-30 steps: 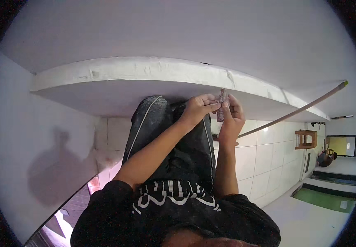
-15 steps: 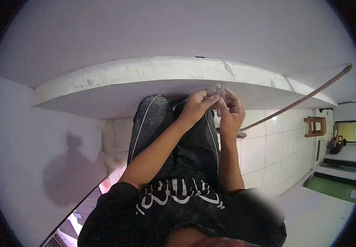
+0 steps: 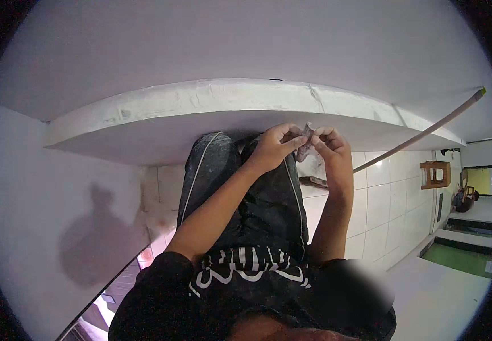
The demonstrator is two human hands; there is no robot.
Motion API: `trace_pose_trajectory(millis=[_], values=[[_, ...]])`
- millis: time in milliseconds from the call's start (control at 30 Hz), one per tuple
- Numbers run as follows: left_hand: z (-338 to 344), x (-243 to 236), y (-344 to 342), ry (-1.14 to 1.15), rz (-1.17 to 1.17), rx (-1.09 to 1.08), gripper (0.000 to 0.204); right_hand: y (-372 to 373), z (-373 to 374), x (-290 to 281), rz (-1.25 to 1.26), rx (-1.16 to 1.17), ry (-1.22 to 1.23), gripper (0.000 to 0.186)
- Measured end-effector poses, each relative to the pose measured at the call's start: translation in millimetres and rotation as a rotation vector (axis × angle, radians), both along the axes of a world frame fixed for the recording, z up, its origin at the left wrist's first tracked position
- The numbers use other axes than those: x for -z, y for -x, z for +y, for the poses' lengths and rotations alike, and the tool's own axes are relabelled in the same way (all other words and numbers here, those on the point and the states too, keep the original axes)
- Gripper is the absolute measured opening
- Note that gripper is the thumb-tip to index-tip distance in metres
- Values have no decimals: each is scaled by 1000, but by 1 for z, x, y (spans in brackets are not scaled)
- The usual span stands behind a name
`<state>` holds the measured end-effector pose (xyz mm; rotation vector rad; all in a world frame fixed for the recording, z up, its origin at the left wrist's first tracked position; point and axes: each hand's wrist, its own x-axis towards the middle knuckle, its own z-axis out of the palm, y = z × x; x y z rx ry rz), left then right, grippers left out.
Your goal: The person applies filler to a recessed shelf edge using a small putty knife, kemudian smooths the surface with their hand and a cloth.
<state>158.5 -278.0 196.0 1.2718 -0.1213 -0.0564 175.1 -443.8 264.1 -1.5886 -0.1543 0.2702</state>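
A small crumpled greyish-brown piece (image 3: 304, 151), thin like plastic film or a rag, is pinched between my hands above my right knee. My left hand (image 3: 279, 145) grips its left side with thumb and fingers. On the other side, my right hand (image 3: 334, 149) holds it with thumb and fingertips. A short pale tip pokes up between the fingertips. What exactly the piece is, and whether anything is wrapped in it, I cannot make out. Pale dust marks my fingers and the dark trousers (image 3: 209, 156).
Just beyond my knees runs a white ledge (image 3: 229, 95) with scuffed edges. A long wooden pole (image 3: 422, 136) slants across the right side above the tiled floor (image 3: 374, 207). Farther right are a wooden stool (image 3: 436, 174) and a distant person (image 3: 466, 200). A wall (image 3: 41, 199) rises at left.
My right hand has shifted right, away from the left. The crumpled piece now shows spread between them, and the upright pale-tipped bit seen earlier is less exposed.
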Motion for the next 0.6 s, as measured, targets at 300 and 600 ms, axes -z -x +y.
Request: trace_pose_trajectory(millis=[300, 600], values=[[-2, 13, -3, -88, -49, 51, 26, -1, 3, 15, -21, 61, -1, 12], [-5, 3, 3, 139, 53, 130, 14, 0, 9, 22, -125, 147, 65, 13]])
